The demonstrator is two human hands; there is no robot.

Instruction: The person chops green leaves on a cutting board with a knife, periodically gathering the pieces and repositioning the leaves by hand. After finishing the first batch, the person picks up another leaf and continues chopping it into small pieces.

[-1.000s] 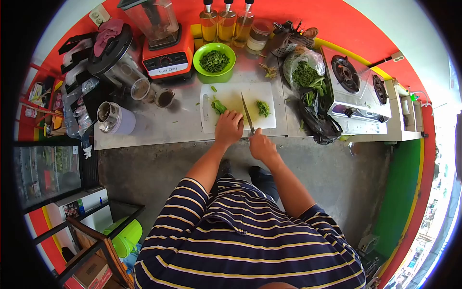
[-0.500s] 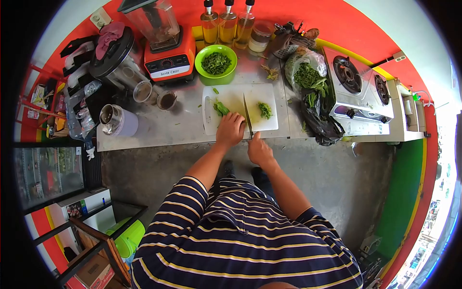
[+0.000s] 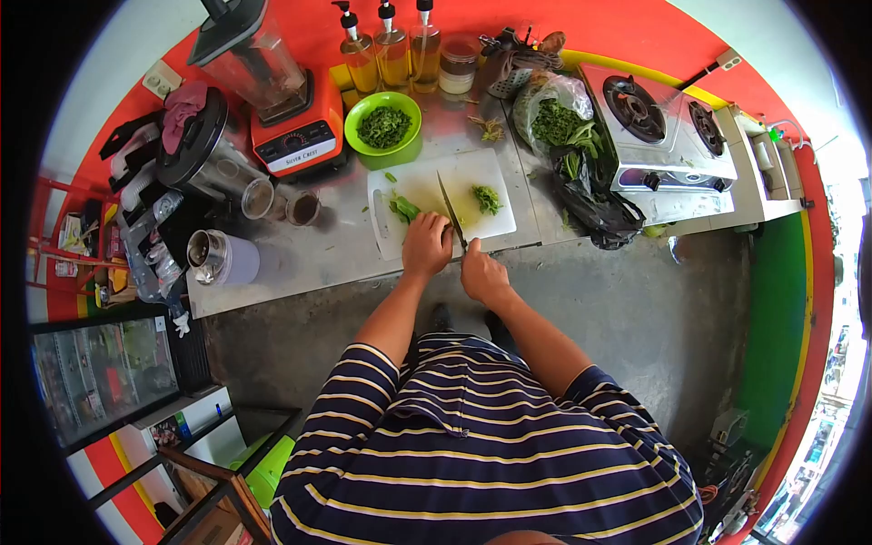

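A white cutting board [image 3: 427, 174] lies near the front edge of the metal counter. My left hand [image 3: 428, 243] is closed over a bunch of leafy greens [image 3: 402, 208], whose leaves stick out on the left. Beside those fingers is the blade of a kitchen knife [image 3: 449, 198], its tip pointing away from me. The handle is wrapped in my right hand [image 3: 484, 274] at the board's front edge. A small heap of chopped greens [image 3: 487, 199] sits on the board, right of the blade. Behind the board, a lime-green bowl [image 3: 385, 158] contains more chopped greens.
A red blender [image 3: 295, 147] and several pump bottles [image 3: 391, 54] stand at the back. On the right are a bag of leafy greens [image 3: 563, 123], a black plastic bag [image 3: 599, 209] and a gas stove [image 3: 677, 166]. A metal cup [image 3: 211, 257] stands near the left front edge.
My view has turned slightly, so the counter appears tilted. The knife stays beside my left fingers, and both hands keep their grip. The chopped heap looks much the same.
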